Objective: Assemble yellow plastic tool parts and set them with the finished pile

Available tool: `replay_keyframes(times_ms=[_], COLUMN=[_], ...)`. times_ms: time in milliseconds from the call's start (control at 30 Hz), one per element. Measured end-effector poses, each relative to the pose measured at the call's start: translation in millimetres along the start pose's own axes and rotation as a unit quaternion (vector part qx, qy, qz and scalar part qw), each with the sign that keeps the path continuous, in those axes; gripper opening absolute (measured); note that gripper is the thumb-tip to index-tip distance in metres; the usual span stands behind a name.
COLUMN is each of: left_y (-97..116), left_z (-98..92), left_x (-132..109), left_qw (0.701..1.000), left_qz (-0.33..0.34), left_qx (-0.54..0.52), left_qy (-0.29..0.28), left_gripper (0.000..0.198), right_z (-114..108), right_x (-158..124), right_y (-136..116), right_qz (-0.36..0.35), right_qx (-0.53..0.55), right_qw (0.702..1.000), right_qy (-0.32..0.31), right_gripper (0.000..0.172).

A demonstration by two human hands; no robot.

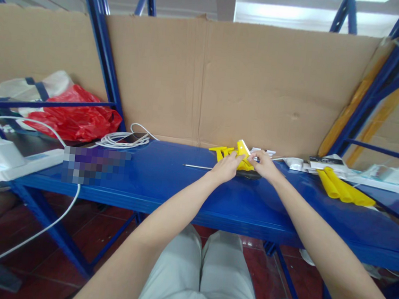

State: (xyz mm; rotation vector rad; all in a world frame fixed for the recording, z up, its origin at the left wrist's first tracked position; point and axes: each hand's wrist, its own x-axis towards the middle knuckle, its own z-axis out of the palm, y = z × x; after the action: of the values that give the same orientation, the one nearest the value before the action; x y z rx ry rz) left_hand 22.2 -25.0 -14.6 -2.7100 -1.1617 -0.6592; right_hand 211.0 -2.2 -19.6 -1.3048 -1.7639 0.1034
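Both hands meet over the back of a blue metal shelf [167,184]. My left hand [226,166] is closed in a pinch on a small yellow plastic piece [242,150]. My right hand [265,165] is closed on the same yellow piece from the right side. Another yellow plastic part [221,152] lies just left of the hands. Under the hands lies a dark object [250,175], and a thin metal rod [197,167] sticks out to its left on the shelf.
Yellow rolled pieces [345,191] lie at right by white boxes and adapters [382,177]. A coiled white cable [122,139], a red bag [76,117] and a white power strip [16,161] sit at left. Cardboard [207,79] backs the shelf between blue uprights [103,49].
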Motion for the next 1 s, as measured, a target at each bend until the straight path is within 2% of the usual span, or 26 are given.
replay_keyframes(times_ms=[167, 333, 567, 767, 1000], left_y=[-5, -8, -3, 4, 1], left_z=[5.7, 5.4, 1.2, 0.8, -4.1], left_x=[4, 7, 3, -2, -4], left_qw=[0.999, 0.996, 0.998, 0.997, 0.998], left_qz=[0.01, -0.003, -0.046, -0.073, -0.065], left_qx=[-0.022, -0.047, -0.008, 0.023, -0.003], left_qy=[0.035, 0.07, 0.039, -0.018, -0.02], left_gripper=[0.049, 0.046, 0.049, 0.073, 0.07], right_z=[5, -4, -10, -9, -11], right_x=[-1, -6, -10, -9, -7], right_y=[3, -3, -12, -8, 1], right_qz=[0.118, 0.176, 0.162, 0.152, 0.166], right_qx=[0.154, 0.204, 0.226, 0.228, 0.245], right_qw=[0.98, 0.963, 0.96, 0.961, 0.954], right_qy=[0.034, -0.001, -0.036, -0.045, -0.042], right_gripper=[0.03, 0.033, 0.041, 0.045, 0.032])
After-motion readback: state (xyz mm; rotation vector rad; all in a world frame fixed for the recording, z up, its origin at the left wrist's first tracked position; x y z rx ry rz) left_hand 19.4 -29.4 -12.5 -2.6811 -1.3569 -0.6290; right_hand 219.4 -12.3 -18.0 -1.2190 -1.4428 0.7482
